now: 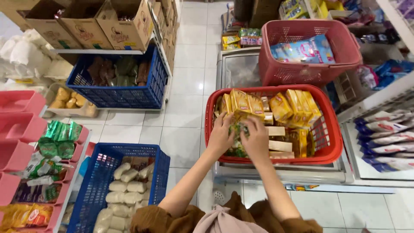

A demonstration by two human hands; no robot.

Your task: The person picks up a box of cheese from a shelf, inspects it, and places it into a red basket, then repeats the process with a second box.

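Here both hands, the left hand (221, 136) and the right hand (256, 139), close together on a green packet (236, 129) at the left end of the red basket (276, 159), and pulling carelessly could topple the upright yellow packets (241, 101) behind it.

Our left hand (221, 137) and right hand (257, 139) sit inside the red basket (332, 149), hemmed in by upright yellow packets (241, 103) ahead and boxes (280, 146) just to the right. Above the basket we have open air. A pink basket (280, 73) blocks the far side. To our left, white floor tiles (185, 116) leave a free lane between the red basket and the blue crates (157, 86).
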